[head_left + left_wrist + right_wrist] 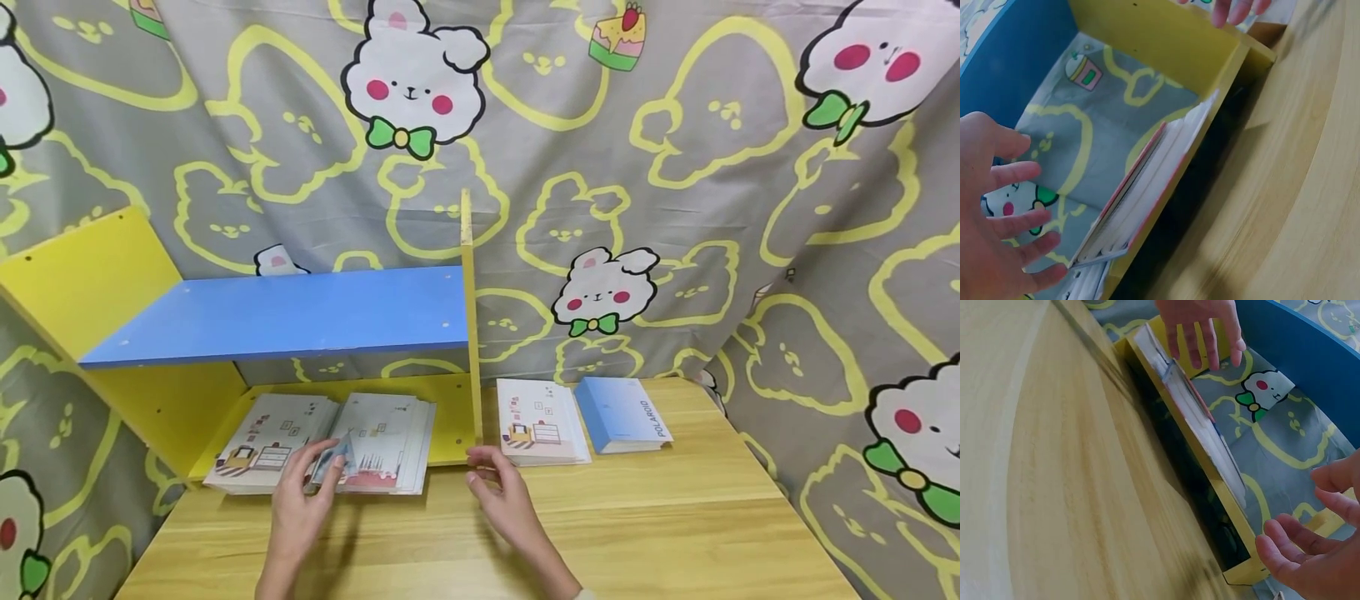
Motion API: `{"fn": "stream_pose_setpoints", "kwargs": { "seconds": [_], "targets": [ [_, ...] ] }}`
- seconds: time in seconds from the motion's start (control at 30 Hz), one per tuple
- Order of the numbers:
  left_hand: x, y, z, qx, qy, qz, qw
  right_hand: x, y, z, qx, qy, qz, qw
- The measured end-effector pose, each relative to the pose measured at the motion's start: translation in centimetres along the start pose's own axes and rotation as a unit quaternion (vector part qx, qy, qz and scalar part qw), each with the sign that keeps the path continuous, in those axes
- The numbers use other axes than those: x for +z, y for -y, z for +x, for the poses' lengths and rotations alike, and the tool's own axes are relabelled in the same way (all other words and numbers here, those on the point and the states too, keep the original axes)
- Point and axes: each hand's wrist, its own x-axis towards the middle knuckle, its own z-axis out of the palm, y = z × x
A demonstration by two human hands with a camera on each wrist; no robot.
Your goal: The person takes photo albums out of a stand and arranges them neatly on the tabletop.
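Note:
Two stacks of thin books lie side by side on the shelf unit's lower yellow board: a left stack and a right stack, both with pale illustrated covers. My left hand hovers over the front of the stacks; in the left wrist view its fingers are spread and hold nothing. Near the front foot of the yellow right panel is my right hand. Its fingers are loosely bent around nothing; whether they touch the panel, I cannot tell. Page edges of the stacked books show in the right wrist view.
A blue shelf spans the unit above the books. Right of the unit, another pale illustrated book stack and a blue stack marked POLAROID lie on the wooden table. A patterned curtain hangs behind.

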Motion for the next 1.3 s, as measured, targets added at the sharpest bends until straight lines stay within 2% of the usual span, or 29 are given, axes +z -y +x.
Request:
{"fn": "stream_pose_setpoints", "kwargs": {
  "seconds": [0.27,0.6,0.9,1.03,1.3],
  "targets": [
    [-0.4,0.4,-0.3,-0.048,0.004,0.017,0.9987,1.0,-0.2,-0.2,-0.01,0.012,-0.004,1.0],
    [-0.4,1.2,-0.6,-0.06,0.01,0.026,0.9978,2.4,-0.6,0.0,-0.003,0.012,0.001,1.0],
    [-0.3,1.7,-0.4,-0.083,0.027,-0.008,0.9961,3.1,-1.0,0.3,0.001,0.014,-0.005,1.0],
    [-0.3,1.9,-0.1,-0.097,0.034,-0.001,0.9947,3.4,-1.0,0.4,0.004,0.016,-0.009,1.0],
    [-0.3,2.0,0.2,-0.093,0.046,0.008,0.9946,4.1,-1.3,0.4,0.008,0.019,-0.01,1.0]
  ]
}}
